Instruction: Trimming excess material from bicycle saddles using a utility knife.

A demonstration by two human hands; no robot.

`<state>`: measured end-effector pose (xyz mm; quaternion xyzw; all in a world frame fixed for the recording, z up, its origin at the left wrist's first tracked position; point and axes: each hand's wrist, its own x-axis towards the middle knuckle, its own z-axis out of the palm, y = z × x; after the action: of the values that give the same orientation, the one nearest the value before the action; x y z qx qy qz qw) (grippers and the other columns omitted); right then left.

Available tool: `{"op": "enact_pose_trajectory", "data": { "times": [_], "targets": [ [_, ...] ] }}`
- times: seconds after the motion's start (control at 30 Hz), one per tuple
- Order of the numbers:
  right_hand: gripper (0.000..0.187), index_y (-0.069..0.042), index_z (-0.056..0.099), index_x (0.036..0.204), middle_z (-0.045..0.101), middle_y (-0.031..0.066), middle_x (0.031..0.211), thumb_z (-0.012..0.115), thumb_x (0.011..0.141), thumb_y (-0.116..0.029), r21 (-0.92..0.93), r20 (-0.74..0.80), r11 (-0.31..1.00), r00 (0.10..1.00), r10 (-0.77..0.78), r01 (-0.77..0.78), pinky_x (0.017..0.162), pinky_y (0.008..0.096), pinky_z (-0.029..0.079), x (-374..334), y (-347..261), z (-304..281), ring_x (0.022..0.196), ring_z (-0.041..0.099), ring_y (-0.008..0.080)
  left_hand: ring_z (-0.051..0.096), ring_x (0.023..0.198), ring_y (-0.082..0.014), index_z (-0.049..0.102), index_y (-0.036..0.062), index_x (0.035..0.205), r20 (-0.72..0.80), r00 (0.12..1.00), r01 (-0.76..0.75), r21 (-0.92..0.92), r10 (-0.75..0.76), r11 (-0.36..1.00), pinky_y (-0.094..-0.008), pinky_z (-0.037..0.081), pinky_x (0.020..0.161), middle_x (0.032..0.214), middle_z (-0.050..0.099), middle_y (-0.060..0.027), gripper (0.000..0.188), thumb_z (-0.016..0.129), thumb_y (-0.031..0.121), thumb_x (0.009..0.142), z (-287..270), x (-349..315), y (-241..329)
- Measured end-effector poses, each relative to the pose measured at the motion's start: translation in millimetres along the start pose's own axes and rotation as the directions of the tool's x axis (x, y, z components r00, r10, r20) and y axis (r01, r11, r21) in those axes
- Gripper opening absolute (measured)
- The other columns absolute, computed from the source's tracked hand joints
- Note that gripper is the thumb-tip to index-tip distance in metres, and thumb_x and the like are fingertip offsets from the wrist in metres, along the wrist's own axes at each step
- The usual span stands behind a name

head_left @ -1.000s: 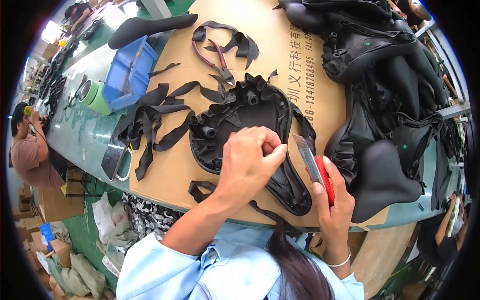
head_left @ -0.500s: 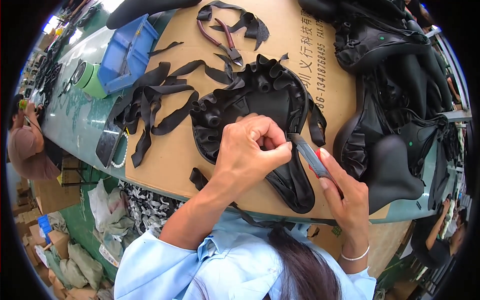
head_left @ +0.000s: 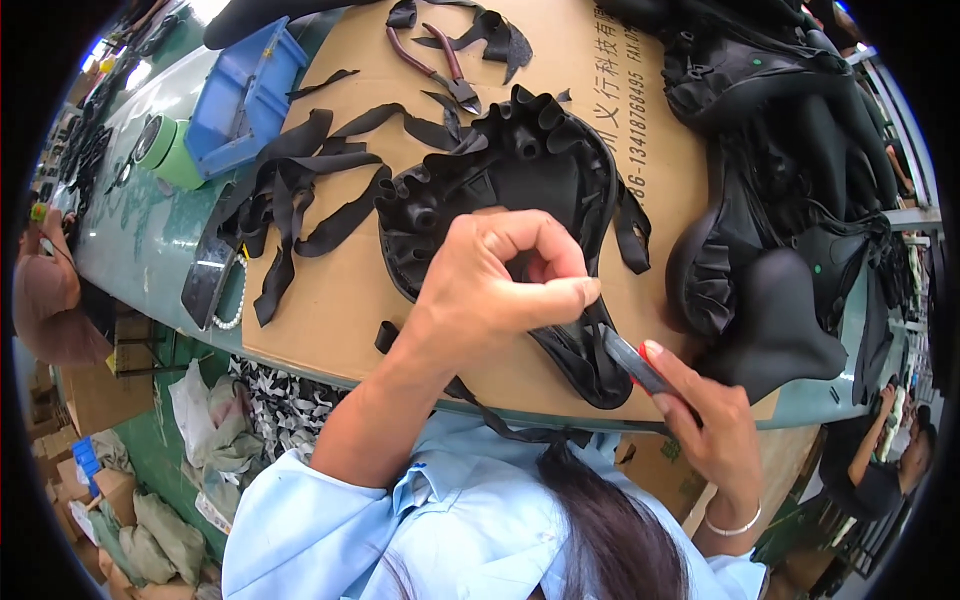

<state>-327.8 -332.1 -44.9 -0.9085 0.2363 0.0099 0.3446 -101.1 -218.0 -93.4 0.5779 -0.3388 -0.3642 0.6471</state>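
Note:
An upturned black bicycle saddle [head_left: 535, 185] lies on the cardboard, its gathered cover edge showing around the wide end and its narrow nose towards me. Over its middle, my left hand [head_left: 510, 275] pinches the edge of the black cover with thumb and forefinger; the fingers partly hide what they hold. In my right hand [head_left: 705, 410] is a utility knife [head_left: 637, 362] with a grey body and red parts. Its blade end points up and left, touching or just above the saddle's nose, below my left fingertips.
Loose black fabric strips [head_left: 330, 170] and red-handled pliers [head_left: 447, 72] lie on the cardboard sheet [head_left: 560, 60]. At left are a blue bin [head_left: 245, 100], a green tape roll [head_left: 170, 150] and a phone [head_left: 210, 265]. More black saddles [head_left: 775, 310] are piled at right.
The knife and my right hand have moved down and slightly right along the saddle's nose. My left hand's pinch has shifted slightly right. The view has shifted a little.

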Motion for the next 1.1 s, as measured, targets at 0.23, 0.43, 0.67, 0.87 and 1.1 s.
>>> {"op": "enact_pose_trajectory", "data": {
  "times": [0.23, 0.43, 0.67, 0.87, 1.1],
  "targets": [
    [0.049, -0.009, 0.047, 0.139, 0.069, 0.0169, 0.088, 0.057, 0.091, -0.008, 0.298, -0.037, 0.908, 0.947, 0.319, -0.294, 0.06, 0.0333, 0.051, -65.9, -27.3, 54.3, 0.062, 0.065, 0.0242, 0.056, 0.074, -0.0048, 0.063, 0.0037, 0.085, -0.072, 0.996, -0.084, -0.653, 0.048, 0.753, -0.0219, 0.046, 0.07, 0.08, 0.061, 0.0011, 0.007, 0.069, 0.006, 0.082, -12.4, 11.6, -7.6],
    [0.045, 0.0, 0.045, 0.138, 0.066, 0.0115, 0.093, 0.054, 0.094, -0.005, 0.584, -0.549, 0.812, 0.723, 0.419, -0.026, 0.059, 0.0224, 0.05, -57.4, -9.8, 79.3, 0.067, 0.059, 0.0104, 0.059, 0.078, -0.0186, 0.071, 0.0122, 0.079, 0.63, 0.682, -0.69, 0.386, 0.371, 0.612, -0.032, 0.045, 0.069, 0.085, 0.062, -0.0006, 0.024, 0.079, 0.033, 0.071, -19.9, -9.4, 30.3],
    [0.051, -0.007, 0.059, 0.128, 0.062, 0.0113, 0.083, 0.065, 0.079, 0.006, -0.091, -0.407, 0.985, 0.897, -0.173, 0.149, 0.055, 0.0266, 0.046, -36.1, -12.9, 64.4, 0.062, 0.056, 0.0183, 0.06, 0.076, -0.0251, 0.068, 0.0051, 0.08, 0.616, 0.759, -0.642, 0.655, 0.21, 0.398, -0.0368, 0.048, 0.063, 0.077, 0.061, -0.0051, 0.011, 0.067, 0.016, 0.078, -37.4, 5.6, 13.3],
    [0.063, -0.017, 0.061, 0.129, 0.049, 0.0065, 0.068, 0.067, 0.07, 0.004, -0.44, -0.249, 0.884, 0.926, -0.285, 0.154, 0.049, 0.0302, 0.04, -8.3, -30.8, 49.5, 0.054, 0.048, 0.0183, 0.06, 0.072, -0.0271, 0.067, 0.0046, 0.079, 0.527, 0.807, -0.585, 0.652, 0.266, 0.483, -0.0376, 0.046, 0.061, 0.075, 0.062, -0.0067, 0.01, 0.065, 0.014, 0.079, -37.6, 8.9, 5.2],
    [0.067, -0.021, 0.057, 0.134, 0.044, 0.0057, 0.067, 0.065, 0.071, -0.002, -0.499, -0.052, 0.862, 0.99, -0.133, 0.09, 0.048, 0.0335, 0.038, -36.3, -41.9, 23.6, 0.053, 0.046, 0.0197, 0.061, 0.074, -0.0269, 0.067, 0.0061, 0.079, 0.507, 0.826, -0.556, 0.659, 0.247, 0.506, -0.0387, 0.047, 0.062, 0.074, 0.061, -0.0058, 0.009, 0.065, 0.015, 0.078, -38.5, 8.2, 3.3]
  ]
}}
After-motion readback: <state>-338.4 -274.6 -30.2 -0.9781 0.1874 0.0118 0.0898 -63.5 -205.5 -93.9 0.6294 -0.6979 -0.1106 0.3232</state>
